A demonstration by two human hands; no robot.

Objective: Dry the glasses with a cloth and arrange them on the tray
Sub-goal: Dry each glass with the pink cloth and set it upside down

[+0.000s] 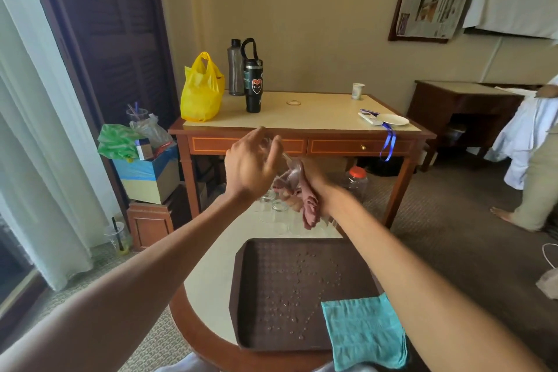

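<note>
Early stage: left hand (250, 163) grips 1 glass (290, 173) over the counter (208, 281), right hand (308, 180) holds pink cloth (309, 208) to it — no glass on tray (241, 296) yet, other glasses (279, 211) wait just beyond, prob. undried.

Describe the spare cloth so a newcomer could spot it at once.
Find the near table holding the brown tray. The teal cloth lies folded over the tray's near right corner. The only other, the maroon cloth, is bunched in the right hand.

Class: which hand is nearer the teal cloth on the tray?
Right. The teal cloth lies at the near right corner of the tray. The right hand, holding a pink cloth, is beyond the far edge. The left hand, gripping a glass, is further left.
</note>
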